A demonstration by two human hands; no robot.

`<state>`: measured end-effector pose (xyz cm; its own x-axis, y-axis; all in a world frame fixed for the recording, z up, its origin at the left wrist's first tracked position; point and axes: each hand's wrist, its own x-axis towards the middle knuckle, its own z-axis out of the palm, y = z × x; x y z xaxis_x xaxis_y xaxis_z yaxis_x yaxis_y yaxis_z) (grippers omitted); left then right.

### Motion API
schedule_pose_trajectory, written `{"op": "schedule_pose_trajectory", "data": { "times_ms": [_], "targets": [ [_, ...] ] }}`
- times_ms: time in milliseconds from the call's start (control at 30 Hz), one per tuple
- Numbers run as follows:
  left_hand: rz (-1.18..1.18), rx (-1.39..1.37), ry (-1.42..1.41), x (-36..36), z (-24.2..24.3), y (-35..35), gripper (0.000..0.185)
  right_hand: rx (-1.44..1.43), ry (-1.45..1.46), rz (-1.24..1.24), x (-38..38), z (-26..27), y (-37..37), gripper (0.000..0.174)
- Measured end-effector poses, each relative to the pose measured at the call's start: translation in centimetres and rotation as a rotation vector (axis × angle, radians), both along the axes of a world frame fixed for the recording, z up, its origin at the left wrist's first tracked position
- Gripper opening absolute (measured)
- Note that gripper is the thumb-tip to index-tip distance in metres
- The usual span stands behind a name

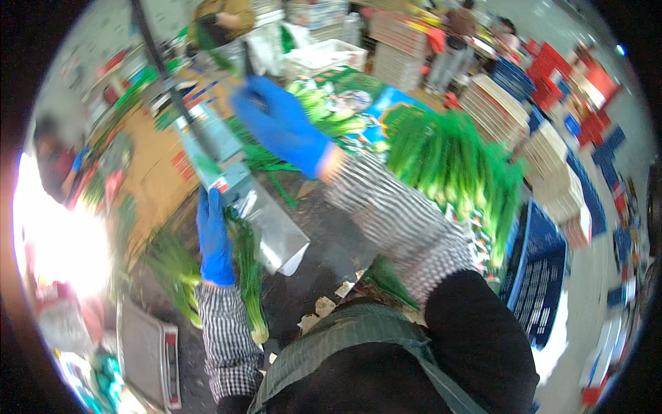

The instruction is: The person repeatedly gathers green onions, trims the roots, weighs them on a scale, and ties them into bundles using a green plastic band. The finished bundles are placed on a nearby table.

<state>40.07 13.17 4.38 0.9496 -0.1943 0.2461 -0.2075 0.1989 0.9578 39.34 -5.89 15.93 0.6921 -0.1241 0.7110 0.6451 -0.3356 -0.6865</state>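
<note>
My left hand (214, 240), in a blue glove, points its straightened fingers at the near end of a light-blue bench machine (238, 176) with a bent sheet-metal guard (279, 227). Its palm is hidden. A few scallions (251, 279) lie along its right side, bulbs towards me, and a blurred bunch of scallions (178, 269) is on its left. My right hand (282, 124), also blue-gloved, is raised beyond the machine's right side. Its fingers are curled and motion-blurred, so whether they hold anything is unclear. Loose green leaves (264, 155) show beneath it.
A large pile of scallions (445, 160) lies to the right, beside a dark blue crate (538, 274). A dark upright pole (165, 77) rises by the machine. A metal-topped device (147, 352) stands lower left. Co-workers (222, 23) and stacked crates (395, 52) are farther off.
</note>
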Motion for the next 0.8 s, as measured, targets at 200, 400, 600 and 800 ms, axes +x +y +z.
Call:
{"op": "schedule_pose_trajectory", "data": {
  "times_ms": [200,400,600,800],
  "targets": [
    [-0.188,0.395,0.027,-2.6,-1.8,-1.7,0.037,-0.107,-0.098,0.017,0.4,-3.1,-1.2,0.074],
    [-0.272,0.528,-0.224,1.0,-4.2,-7.1,0.037,0.262,0.741,0.192,-10.6,-18.9,-1.8,0.090],
    [-0.632,0.521,-0.150,-3.5,-1.7,-15.6,0.034,0.401,0.885,0.564,-11.7,-24.3,3.0,0.072],
    [-0.175,0.445,-0.752,-4.2,4.3,-16.8,0.036,0.532,0.776,0.023,-15.2,-17.6,-11.0,0.033]
  ]
}}
